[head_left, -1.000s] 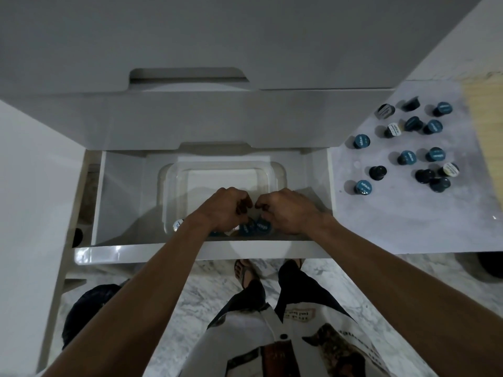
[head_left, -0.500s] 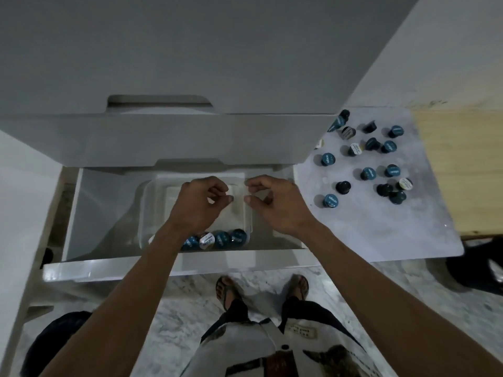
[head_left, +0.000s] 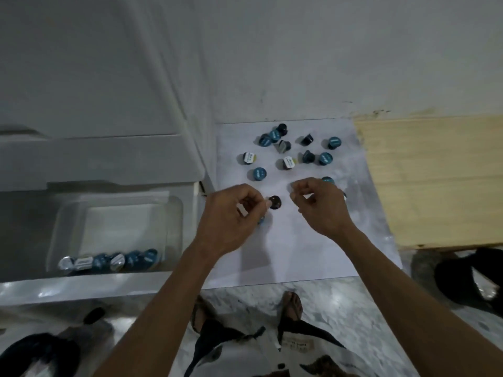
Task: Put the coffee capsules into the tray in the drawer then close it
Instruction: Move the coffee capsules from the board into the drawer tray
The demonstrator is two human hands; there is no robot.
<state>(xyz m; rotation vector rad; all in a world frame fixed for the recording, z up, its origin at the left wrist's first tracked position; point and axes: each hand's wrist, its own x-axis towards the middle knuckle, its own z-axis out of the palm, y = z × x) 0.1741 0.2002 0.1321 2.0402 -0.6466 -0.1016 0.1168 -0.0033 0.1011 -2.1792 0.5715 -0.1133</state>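
we note six capsules (head_left: 109, 262) rowed along the clear tray's (head_left: 174, 213) near wall, open drawer (head_left: 81, 284); loose capsules (head_left: 288, 156) scattered on the white board

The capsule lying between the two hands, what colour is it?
The capsule looks plain black or very dark, seen in the head view, the only one.

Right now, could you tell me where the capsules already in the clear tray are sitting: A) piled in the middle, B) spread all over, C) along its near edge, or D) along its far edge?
C: the capsules form one row against the near wall of the clear tray; the rest is bare.
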